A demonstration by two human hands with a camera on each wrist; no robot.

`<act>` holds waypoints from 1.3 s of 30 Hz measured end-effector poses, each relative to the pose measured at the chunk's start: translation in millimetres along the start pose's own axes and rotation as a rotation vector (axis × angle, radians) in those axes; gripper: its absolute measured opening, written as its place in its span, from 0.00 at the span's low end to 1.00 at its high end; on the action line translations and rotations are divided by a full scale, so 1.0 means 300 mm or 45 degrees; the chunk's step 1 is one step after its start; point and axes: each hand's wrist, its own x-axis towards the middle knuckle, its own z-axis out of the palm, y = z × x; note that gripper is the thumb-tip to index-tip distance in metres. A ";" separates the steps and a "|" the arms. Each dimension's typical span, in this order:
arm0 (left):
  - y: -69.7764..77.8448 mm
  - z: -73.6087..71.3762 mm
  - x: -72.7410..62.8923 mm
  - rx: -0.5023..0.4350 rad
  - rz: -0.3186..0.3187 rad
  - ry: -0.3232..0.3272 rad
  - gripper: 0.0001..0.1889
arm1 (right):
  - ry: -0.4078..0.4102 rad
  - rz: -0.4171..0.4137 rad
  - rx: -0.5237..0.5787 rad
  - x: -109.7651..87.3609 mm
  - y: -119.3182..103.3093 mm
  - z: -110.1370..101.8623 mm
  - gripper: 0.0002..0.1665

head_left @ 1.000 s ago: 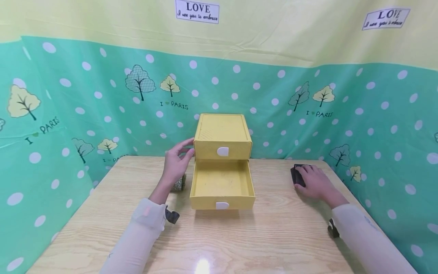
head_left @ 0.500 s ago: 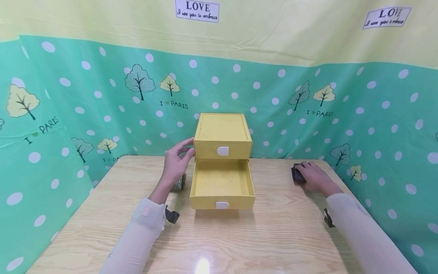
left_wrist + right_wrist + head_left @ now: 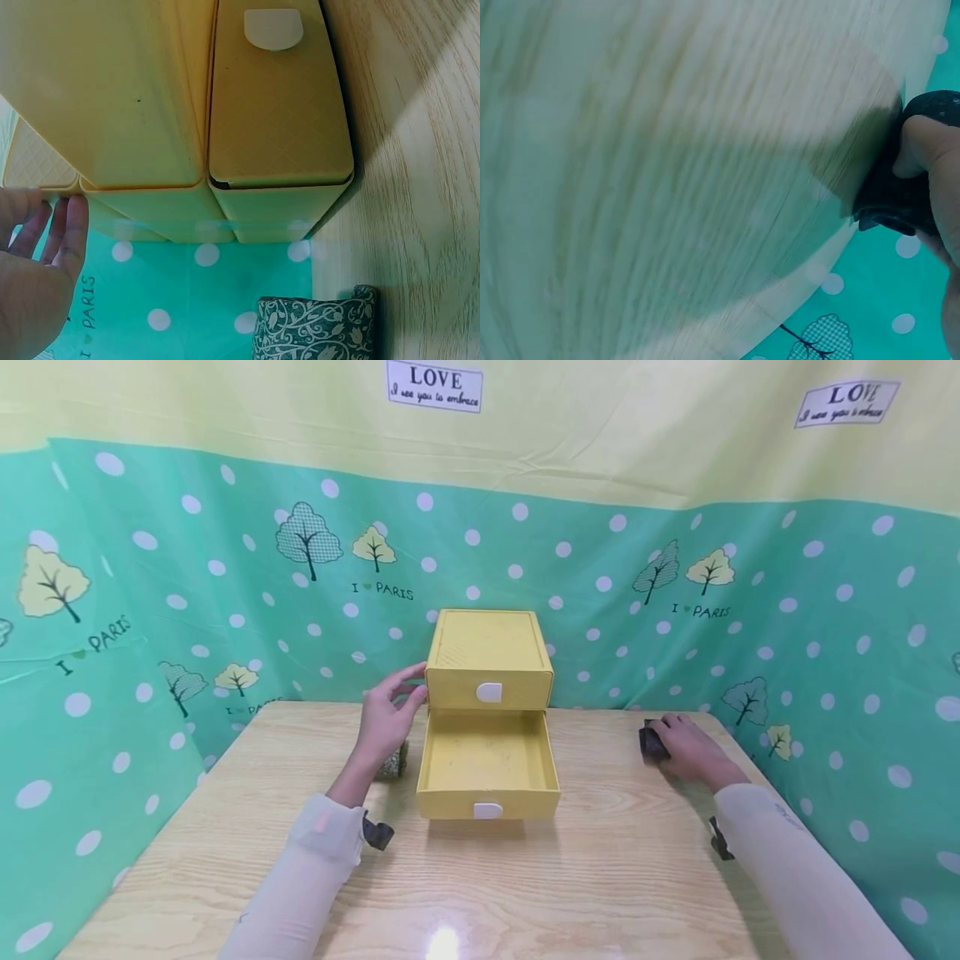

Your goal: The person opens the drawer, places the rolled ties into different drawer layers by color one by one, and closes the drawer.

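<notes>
In the middle of the table stands a small yellow drawer unit (image 3: 491, 639). Its upper drawer (image 3: 457, 690) is closed, while the lower drawer (image 3: 487, 764) is pulled out and bare inside. My left hand (image 3: 386, 718) touches the unit's upper left side with fairly straight fingertips, also seen at its edge in the left wrist view. Far right, my right hand (image 3: 690, 747) grips a small dark, boxy object (image 3: 652, 743). The right wrist view shows the thumb on this dark object (image 3: 900, 187); my palm covers part of it and its kind is unclear.
Beside the unit, partly behind my left wrist, lies a dark item with a pale floral pattern (image 3: 315, 326). A green dotted cloth (image 3: 337, 635) hangs behind and along both sides of the wooden table (image 3: 600, 877).
My right hand has shifted slightly left and turned, its fingers drawing in around the dark object. The left hand and the drawer unit have stayed put.
</notes>
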 end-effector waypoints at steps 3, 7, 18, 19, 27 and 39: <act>-0.003 0.000 0.000 0.004 -0.002 0.004 0.21 | 0.024 -0.007 -0.019 -0.001 0.000 -0.005 0.34; -0.004 0.000 0.000 0.003 0.003 0.003 0.21 | 0.050 -0.015 -0.062 -0.003 0.000 -0.013 0.32; -0.007 0.000 -0.001 -0.019 0.023 -0.010 0.21 | 0.228 -0.057 -0.152 0.001 0.002 -0.041 0.32; -0.009 -0.001 -0.001 -0.018 0.016 -0.010 0.21 | 0.238 -0.059 -0.154 0.002 -0.001 -0.047 0.31; -0.017 -0.001 0.000 -0.022 0.004 -0.006 0.21 | 0.347 -0.114 -0.147 0.017 -0.042 -0.108 0.35; -0.002 -0.004 0.001 -0.014 0.002 -0.010 0.21 | 0.666 -0.385 -0.062 0.043 -0.163 -0.219 0.31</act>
